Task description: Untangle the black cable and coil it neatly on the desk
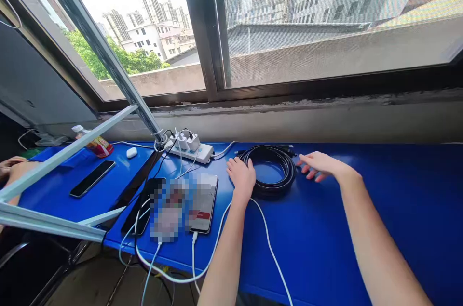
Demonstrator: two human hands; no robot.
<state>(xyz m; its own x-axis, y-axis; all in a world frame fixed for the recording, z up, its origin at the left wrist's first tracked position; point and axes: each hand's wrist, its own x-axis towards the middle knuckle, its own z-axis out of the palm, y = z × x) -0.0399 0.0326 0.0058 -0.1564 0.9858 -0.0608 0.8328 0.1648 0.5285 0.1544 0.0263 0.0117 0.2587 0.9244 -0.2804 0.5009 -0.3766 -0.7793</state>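
A coil of black cable (290, 173) lies flat on the blue tabletop (311, 248), its loops stacked in a ring. Its connector ends stick out at the far side, left and right. My left hand (241, 174) rests against the coil's left side, fingers extended and thumb apart; its fingers hide part of the loops. On the right, my right hand (320, 164) is beside the coil with fingers spread and slightly bent, the fingertips close to its right edge. I cannot tell whether they touch it. Nothing shows inside either hand.
A power strip (191, 151) with plugged chargers stands behind. Several phones, including one with a lit screen (204, 205), lie left, with white cables (269, 238) crossing the front. A metal frame (68, 152) separates a bottle (97, 144), an earbud case (131, 152) and another person's hand (16, 168).
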